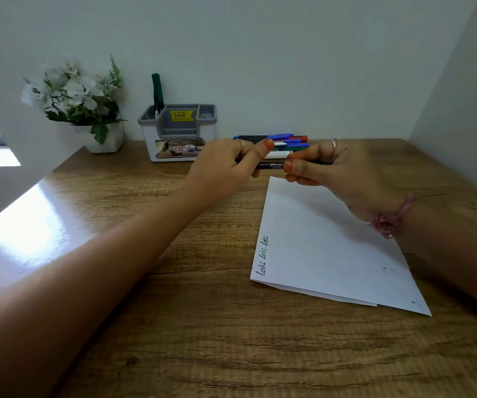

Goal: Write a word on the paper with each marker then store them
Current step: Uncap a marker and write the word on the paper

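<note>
A black marker (271, 165) is held level above the far edge of the white paper (326, 248). My left hand (226, 168) grips its left end and my right hand (337, 173) grips its right end. Three handwritten words, black, green and black, run along the paper's left edge (262, 255). Several more markers (286, 141) with blue, red and green caps lie in a pile just behind my hands, partly hidden. A white and grey organizer (174, 133) stands at the back with a dark green marker (157, 91) upright in its left slot.
A white pot of white flowers (88, 110) stands at the back left of the wooden desk (203, 326). Walls close the desk in behind and on the right. Bright glare lies on the desk's left side.
</note>
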The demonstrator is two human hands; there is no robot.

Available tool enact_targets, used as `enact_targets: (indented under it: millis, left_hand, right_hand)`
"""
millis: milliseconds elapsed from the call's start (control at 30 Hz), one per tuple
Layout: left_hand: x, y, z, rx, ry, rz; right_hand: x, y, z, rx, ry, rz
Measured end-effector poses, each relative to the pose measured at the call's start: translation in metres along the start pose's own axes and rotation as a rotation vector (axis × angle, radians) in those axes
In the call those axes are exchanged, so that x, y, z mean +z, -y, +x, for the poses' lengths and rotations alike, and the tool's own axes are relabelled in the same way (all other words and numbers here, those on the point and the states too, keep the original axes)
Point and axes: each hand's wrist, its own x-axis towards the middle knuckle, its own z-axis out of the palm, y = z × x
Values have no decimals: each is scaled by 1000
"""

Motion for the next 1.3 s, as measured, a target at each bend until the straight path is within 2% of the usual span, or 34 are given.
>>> enact_targets:
  millis: [100, 300, 433, 533, 600, 767, 867, 933, 1100, 1200, 1300]
  left_hand:
    - [0, -1, 0, 34, -74, 48]
    - [-2, -8, 3, 52, -71, -15]
    - [-18, -21, 15, -136, -43, -259]
    - [-25, -22, 16, -368, -9, -695]
    - [-25, -21, 16, -461, 15, -945]
    - [-12, -19, 10, -518, 57, -1057]
    - [-9, -21, 10, -521, 34, -1064]
    - [-16, -22, 14, -489, -34, -1030]
    - [-74, -5, 38, -277, -380, -523]
    - [-108, 21, 54, -232, -574, -302]
    - [-124, 49, 70, -283, -689, -153]
  right_hand:
    - [6, -2, -4, 18, 6, 54]
    - [5, 5, -5, 29, -6, 78]
    - [5, 11, -4, 7, -34, 71]
    - [7, 11, -2, 12, -91, 59]
    - [9, 7, -2, 20, -118, 60]
    - [15, 0, -3, 4, -119, 77]
    - [18, -6, -4, -31, -61, 53]
    - [19, -13, -5, -77, 22, -94]
    - [21, -21, -13, -175, 355, -759]
    - [25, -19, -16, -204, 403, -886]
    - [26, -19, -16, -217, 395, -889]
